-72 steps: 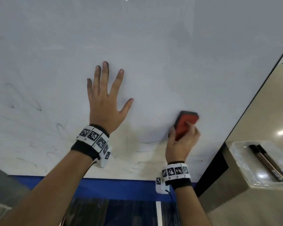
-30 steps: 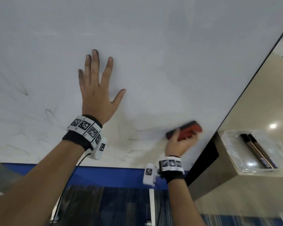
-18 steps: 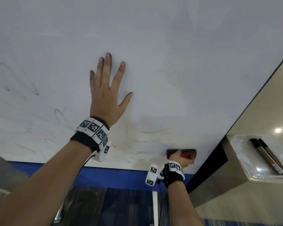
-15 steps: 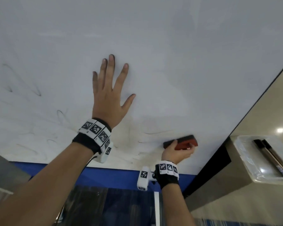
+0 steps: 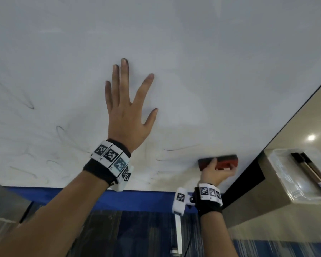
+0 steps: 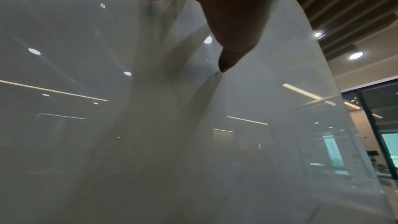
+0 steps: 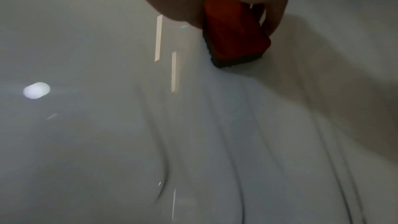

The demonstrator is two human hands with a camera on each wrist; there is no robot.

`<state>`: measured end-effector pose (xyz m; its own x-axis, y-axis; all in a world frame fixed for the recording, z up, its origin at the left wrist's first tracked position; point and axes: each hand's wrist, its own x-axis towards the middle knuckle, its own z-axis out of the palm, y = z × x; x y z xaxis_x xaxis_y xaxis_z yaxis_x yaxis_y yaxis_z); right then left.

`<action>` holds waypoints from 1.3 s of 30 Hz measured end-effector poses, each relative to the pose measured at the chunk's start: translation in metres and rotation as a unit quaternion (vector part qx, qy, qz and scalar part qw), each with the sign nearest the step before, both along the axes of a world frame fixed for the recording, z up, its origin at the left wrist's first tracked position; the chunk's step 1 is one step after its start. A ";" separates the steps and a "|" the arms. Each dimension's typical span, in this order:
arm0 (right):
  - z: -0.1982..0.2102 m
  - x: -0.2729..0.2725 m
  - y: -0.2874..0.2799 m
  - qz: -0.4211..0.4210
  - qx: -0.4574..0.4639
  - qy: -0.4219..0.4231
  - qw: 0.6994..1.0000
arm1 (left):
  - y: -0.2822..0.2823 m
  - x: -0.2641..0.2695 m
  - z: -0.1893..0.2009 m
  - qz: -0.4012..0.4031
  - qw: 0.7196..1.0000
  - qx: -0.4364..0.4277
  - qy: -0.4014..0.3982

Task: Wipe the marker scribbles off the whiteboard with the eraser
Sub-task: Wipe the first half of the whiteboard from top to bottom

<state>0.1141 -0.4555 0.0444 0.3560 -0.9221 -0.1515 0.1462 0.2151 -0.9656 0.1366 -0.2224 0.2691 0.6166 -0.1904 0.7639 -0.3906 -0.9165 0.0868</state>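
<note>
Whiteboard [image 5: 193,52] bearing faint marker scribbles [image 5: 26,106] at left; left hand [image 5: 126,115] pressed flat, fingers spread; right hand [image 5: 214,173] clasping the red eraser [image 5: 227,161] against the board's lower right corner; tray [image 5: 285,175] beyond.

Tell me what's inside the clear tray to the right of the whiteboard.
The clear tray holds two dark, slim sticks lying side by side, probably markers. Their lower ends run out of frame, and glare on the plastic hides whatever else might be in there.
</note>
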 end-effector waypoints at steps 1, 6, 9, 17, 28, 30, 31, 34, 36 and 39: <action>0.002 0.001 0.004 0.029 -0.005 -0.026 0.999 | -0.009 -0.001 -0.002 -0.006 1.000 0.010 -0.008; -0.043 -0.001 -0.017 -0.027 0.019 -0.015 0.999 | -0.034 0.004 -0.034 -0.031 0.997 0.073 -0.012; -0.099 0.006 -0.050 -0.101 0.179 -0.037 0.978 | -0.033 0.012 -0.049 -0.024 0.997 0.076 -0.024; -0.168 0.006 -0.087 0.009 0.331 -0.011 0.944 | -0.031 0.019 -0.058 -0.022 0.997 0.058 -0.053; -0.246 0.009 -0.107 0.030 0.365 0.126 0.922 | -0.032 0.021 -0.061 -0.029 0.997 0.046 -0.063; -0.173 -0.002 -0.089 0.054 0.420 0.095 0.901 | -0.032 0.022 -0.062 -0.027 0.997 0.044 -0.065; -0.151 -0.007 -0.079 0.094 0.340 0.086 0.932 | -0.032 0.022 -0.063 -0.026 0.996 0.045 -0.066; -0.131 -0.003 -0.049 -0.010 0.144 0.051 0.988 | -0.033 0.023 -0.063 -0.026 0.997 0.044 -0.064; -0.142 0.000 -0.042 -0.044 0.122 0.073 0.989 | -0.033 0.023 -0.064 -0.025 0.997 0.045 -0.059; -0.194 -0.009 -0.066 0.075 0.277 0.117 0.951 | -0.035 0.021 -0.063 -0.025 0.997 0.043 -0.054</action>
